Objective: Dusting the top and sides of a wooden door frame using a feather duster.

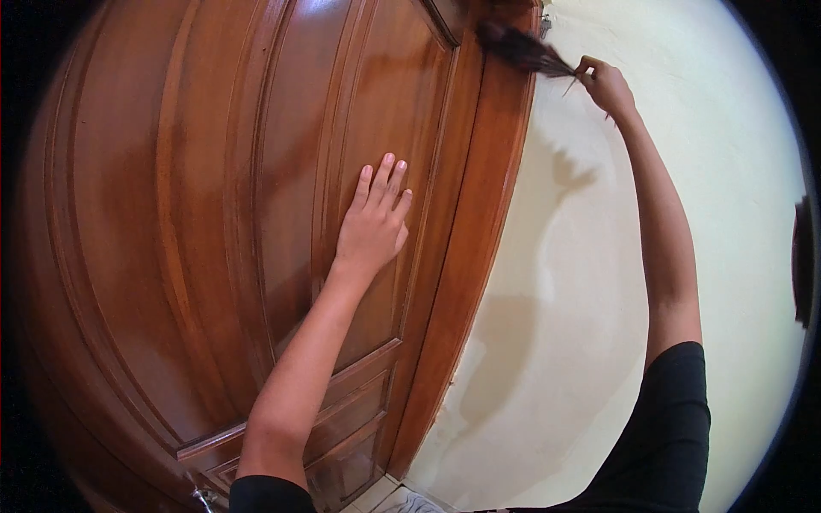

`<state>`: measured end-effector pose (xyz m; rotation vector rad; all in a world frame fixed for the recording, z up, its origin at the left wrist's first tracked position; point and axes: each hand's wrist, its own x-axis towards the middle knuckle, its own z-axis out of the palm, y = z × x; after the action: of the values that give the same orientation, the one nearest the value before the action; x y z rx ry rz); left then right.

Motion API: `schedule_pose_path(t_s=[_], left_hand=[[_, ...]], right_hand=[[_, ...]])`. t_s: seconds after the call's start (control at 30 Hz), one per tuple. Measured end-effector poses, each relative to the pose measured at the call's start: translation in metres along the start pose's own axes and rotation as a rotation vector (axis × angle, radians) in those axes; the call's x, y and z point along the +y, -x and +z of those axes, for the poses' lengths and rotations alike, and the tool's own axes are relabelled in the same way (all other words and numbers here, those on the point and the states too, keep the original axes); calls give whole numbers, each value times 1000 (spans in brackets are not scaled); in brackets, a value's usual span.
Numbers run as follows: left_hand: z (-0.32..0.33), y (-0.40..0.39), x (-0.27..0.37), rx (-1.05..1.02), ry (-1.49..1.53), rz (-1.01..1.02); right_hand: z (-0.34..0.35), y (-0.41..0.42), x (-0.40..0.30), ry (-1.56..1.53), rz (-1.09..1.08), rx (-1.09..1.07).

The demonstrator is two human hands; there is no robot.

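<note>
My right hand [603,83], raised at the upper right, grips the thin end of a dark feather duster [523,51]. The duster's blurred head lies over the reddish-brown wooden door frame [474,237], near its upper part in view. Against the panelled wooden door [295,160], my left hand [377,221] is spread with its fingers pointing up and nothing in it; it appears to rest on the panel.
A pale wall [577,269] with arm shadows runs right of the frame. Small metal keys [546,25] hang beside the frame's top. A metal door handle [205,497] is low left. Striped cloth [414,503] lies on floor tiles [375,495]. A dark object [802,263] edges the right.
</note>
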<state>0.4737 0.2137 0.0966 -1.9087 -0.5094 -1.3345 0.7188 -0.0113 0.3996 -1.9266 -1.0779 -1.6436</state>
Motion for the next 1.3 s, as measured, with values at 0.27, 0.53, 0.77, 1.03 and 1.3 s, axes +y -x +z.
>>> schedule_pose_path(t_s=[0.27,0.53,0.77,1.03,1.3], left_hand=[[0,-1,-1,0,-19,2],[3,1,-3,17,2,5],[3,0,-1,16,36,1],[4,0,0,23,21,-3],[4,1,-2,29,9,6]], right_hand=[[14,-18,2,-65,34,50],[28,-25,-21,-75,54,102],[10,-15,-19,-29,139,74],[-11,2,-21,3,200,128],[6,-8,-36,19,138,119]])
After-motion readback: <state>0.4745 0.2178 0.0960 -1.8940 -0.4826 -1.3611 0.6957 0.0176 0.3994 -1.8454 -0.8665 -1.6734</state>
